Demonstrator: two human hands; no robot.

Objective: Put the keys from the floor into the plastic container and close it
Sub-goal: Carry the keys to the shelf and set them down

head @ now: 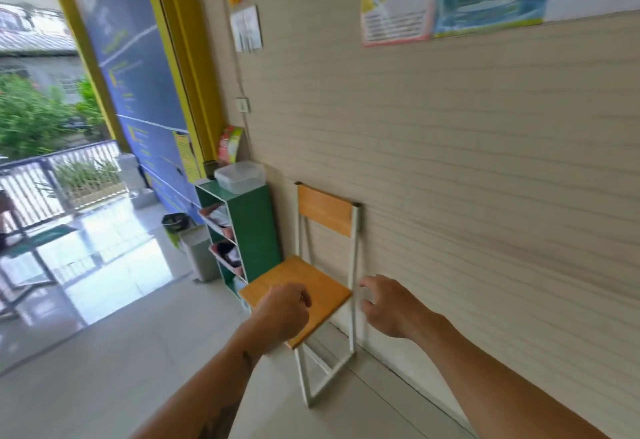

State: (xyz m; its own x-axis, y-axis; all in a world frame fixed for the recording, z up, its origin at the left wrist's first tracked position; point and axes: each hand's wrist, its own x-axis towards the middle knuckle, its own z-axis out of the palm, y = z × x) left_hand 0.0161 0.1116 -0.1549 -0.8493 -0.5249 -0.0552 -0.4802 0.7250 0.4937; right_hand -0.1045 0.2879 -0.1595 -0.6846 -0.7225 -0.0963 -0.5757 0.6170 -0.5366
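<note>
The clear plastic container (239, 177) stands on top of a green shelf unit (254, 230) against the wall, with its lid resting on it. My left hand (282, 315) is curled into a fist over the front of a chair seat, well short of the container. A small metallic bit, seemingly the keys (301, 298), shows between its fingers; the rest is hidden in the fist. My right hand (388, 307) hovers beside the chair near the wall, fingers apart and slightly curled, holding nothing.
A wooden chair (322, 279) with a white metal frame stands against the wall between me and the shelf. A grey bin (199, 251) sits left of the shelf. Tiled floor stretches left toward an open doorway with a railing.
</note>
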